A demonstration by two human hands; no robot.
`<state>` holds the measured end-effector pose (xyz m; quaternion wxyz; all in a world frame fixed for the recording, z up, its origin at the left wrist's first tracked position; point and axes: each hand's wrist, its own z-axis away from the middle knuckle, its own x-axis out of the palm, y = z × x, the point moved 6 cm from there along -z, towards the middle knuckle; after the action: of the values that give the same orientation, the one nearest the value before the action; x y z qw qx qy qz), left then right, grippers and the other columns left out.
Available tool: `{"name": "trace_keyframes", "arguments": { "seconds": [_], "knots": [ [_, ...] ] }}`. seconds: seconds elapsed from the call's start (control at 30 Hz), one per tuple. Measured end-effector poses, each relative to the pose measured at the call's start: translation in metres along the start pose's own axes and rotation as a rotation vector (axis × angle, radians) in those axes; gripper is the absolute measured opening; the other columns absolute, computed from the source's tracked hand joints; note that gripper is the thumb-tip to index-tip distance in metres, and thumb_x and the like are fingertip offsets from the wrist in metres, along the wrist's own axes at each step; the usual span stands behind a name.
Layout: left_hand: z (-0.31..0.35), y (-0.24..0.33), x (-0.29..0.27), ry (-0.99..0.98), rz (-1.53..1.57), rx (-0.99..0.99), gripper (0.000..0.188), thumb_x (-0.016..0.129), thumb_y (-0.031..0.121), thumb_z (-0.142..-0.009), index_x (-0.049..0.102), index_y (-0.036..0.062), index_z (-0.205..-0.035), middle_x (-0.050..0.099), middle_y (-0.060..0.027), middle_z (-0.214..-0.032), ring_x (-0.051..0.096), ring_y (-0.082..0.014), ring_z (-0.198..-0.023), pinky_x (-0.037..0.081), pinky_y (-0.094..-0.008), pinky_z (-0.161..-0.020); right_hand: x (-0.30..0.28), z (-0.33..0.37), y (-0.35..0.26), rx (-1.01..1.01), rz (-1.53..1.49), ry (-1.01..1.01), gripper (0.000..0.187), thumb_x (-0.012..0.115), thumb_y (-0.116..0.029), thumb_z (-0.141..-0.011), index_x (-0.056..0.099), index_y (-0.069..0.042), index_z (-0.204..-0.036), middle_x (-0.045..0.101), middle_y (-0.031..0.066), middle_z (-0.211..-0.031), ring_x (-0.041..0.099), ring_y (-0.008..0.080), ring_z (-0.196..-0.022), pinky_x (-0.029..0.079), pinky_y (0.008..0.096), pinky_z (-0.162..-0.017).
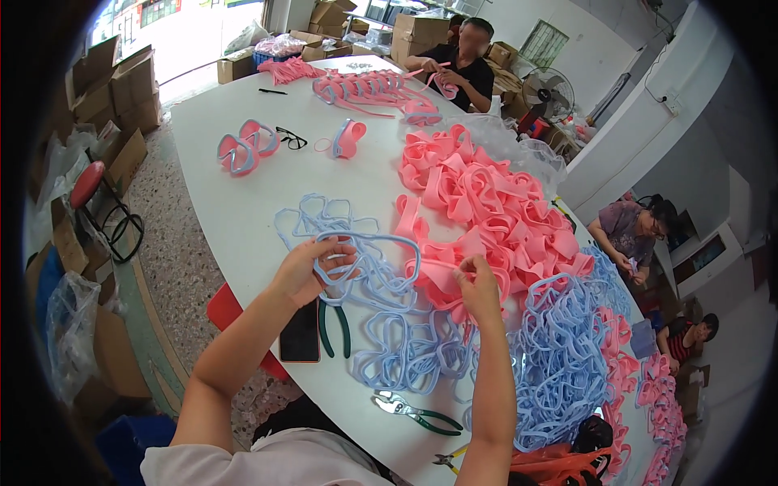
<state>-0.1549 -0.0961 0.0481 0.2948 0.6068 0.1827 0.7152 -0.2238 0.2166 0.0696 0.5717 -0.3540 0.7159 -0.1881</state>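
A person's two bare hands work above a smooth white counter with a curved edge (223, 206). The left hand (326, 261) grips a pale blue, goggle-shaped frame (381, 236), its thumb and curled fingers around one end. The frame is a thin, closed loop, open in the middle and slightly glossy, like soft plastic or rubber. It is held up between the hands, its free end reaching toward the right hand (476, 283). That hand's thumb and fingertips are pinched together at the edge of a soft pink band (440, 274); the band is matte, flat and wide, with smoothly curving edges.

Just beyond the right hand rises a heap of similar pink bands (486, 190), folded and looped over each other. To its right lies a dense tangle of pale blue loops (559, 368). More pale blue loops (397, 352) lie nearer the person, between the forearms, and another loose cluster (320, 212) spreads just beyond the left hand.

Nearer the person than the left hand are a dark, flat rectangular phone (300, 336) and a tool with dark green handles (334, 330). Metal pliers with green grips (417, 411) lie closer still. Well beyond the left hand sit pink-and-blue goggle shapes (247, 147) beside black-framed eyeglasses (292, 138).
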Motion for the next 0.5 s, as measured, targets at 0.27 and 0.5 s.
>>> {"name": "trace_keyframes", "arguments": {
  "seconds": [0.27, 0.5],
  "knots": [
    [0.025, -0.028, 0.019, -0.003, 0.101, -0.053, 0.020, 0.060, 0.010, -0.093, 0.059, 0.0016, -0.110, 0.064, -0.0120, -0.102, 0.064, -0.0242, -0.097, 0.056, -0.0481, -0.090, -0.040, 0.024, -0.007, 0.081, -1.257, 0.267, 0.011, 0.068, -0.010, -0.091, 0.058, -0.009, -0.094, 0.060, -0.0008, -0.089, 0.057, 0.0091, -0.082, 0.048, 0.0258, -0.075],
    [0.039, -0.056, 0.054, -0.097, 0.087, -0.062, 0.024, 0.062, 0.020, -0.094, 0.060, 0.0010, -0.109, 0.064, -0.0117, -0.101, 0.063, -0.0238, -0.096, 0.056, -0.0480, -0.089, -0.088, 0.085, -0.040, -0.061, -0.977, 0.702, 0.013, 0.068, -0.011, -0.091, 0.058, -0.006, -0.099, 0.060, 0.0000, -0.091, 0.056, 0.0073, -0.080, 0.048, 0.0215, -0.074]
  ]
}}
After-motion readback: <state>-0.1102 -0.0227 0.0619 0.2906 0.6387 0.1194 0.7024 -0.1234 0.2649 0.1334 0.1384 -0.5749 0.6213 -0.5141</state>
